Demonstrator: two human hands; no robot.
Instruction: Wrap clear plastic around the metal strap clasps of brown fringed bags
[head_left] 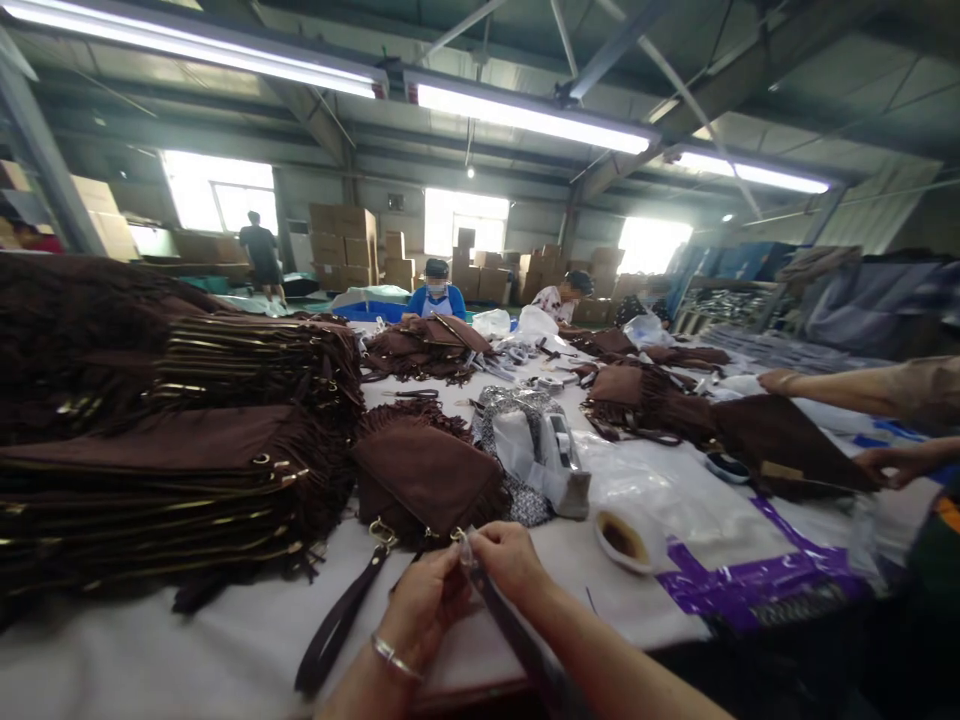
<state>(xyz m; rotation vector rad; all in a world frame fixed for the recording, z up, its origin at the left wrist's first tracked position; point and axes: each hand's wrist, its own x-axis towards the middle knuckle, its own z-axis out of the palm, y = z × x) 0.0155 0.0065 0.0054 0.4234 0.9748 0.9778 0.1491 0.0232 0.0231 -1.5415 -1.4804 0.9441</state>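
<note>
A brown suede fringed bag lies on the white table in front of me. Both my hands meet at its near edge. My left hand, with a silver bangle on the wrist, and my right hand pinch a dark strap wrapped in clear film, close to a gold ring on the bag. A second dark wrist strap hangs from a gold clasp at the bag's left corner and lies toward me.
Tall stacks of the same brown bags fill the left of the table. A small white bowl, a bagged item and purple tape lie to the right. Another person's arms handle a brown bag at right. Seated workers and cartons are at the far end.
</note>
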